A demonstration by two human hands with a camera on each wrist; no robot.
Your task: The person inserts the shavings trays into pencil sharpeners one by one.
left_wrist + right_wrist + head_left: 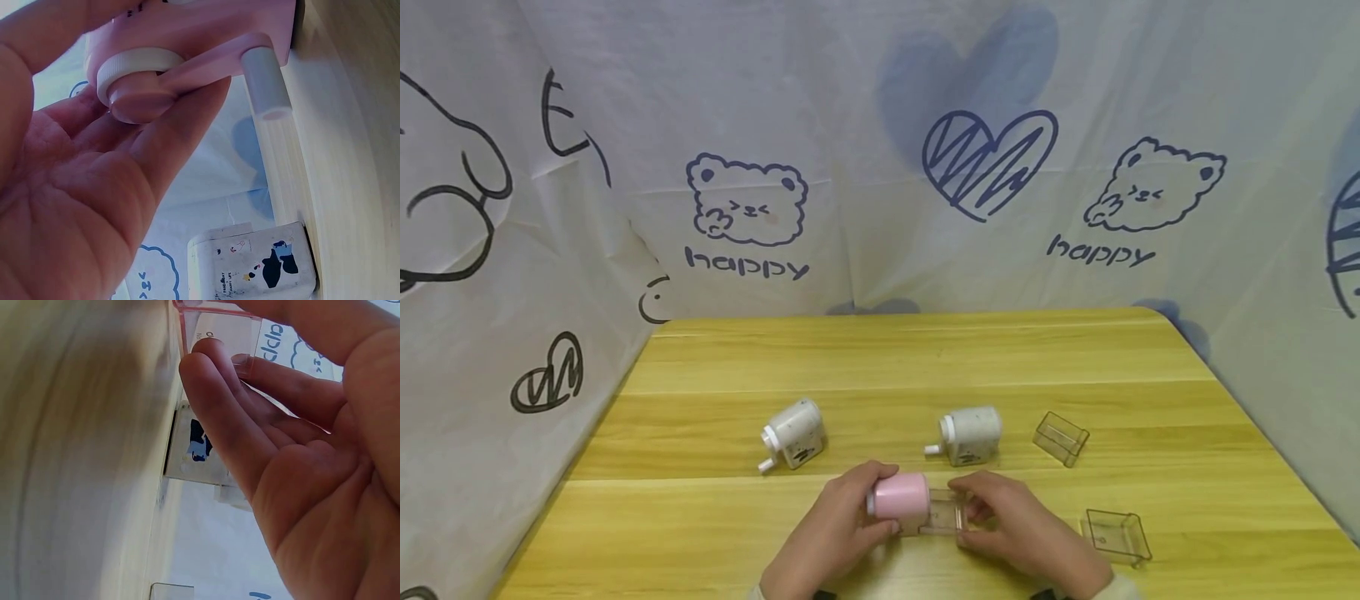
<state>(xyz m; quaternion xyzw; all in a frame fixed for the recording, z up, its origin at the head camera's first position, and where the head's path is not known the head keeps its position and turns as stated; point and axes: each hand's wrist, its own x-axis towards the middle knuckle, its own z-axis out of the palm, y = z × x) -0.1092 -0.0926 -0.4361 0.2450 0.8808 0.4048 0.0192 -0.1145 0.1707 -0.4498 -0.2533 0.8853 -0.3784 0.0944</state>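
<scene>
A pink crank pencil sharpener [902, 496] lies close over the near middle of the table. My left hand [842, 521] grips it from the left, thumb and fingers on either side of the body. In the left wrist view its pink crank arm [209, 65] ends in a white knob [265, 81]. From the sharpener's right end a clear shavings drawer [946, 515] sticks out, partly inside the body. My right hand [1018, 525] pinches the drawer's outer end. The right wrist view shows the drawer's pinkish clear edge [220, 309] at the fingertips.
Two white crank sharpeners [796, 433] stand farther back, one left and one [973, 435] behind my hands. To the right lie two loose clear drawers, one [1062, 438] farther back and one [1116, 536] beside my right forearm. White printed cloth [865, 208] hangs behind the table.
</scene>
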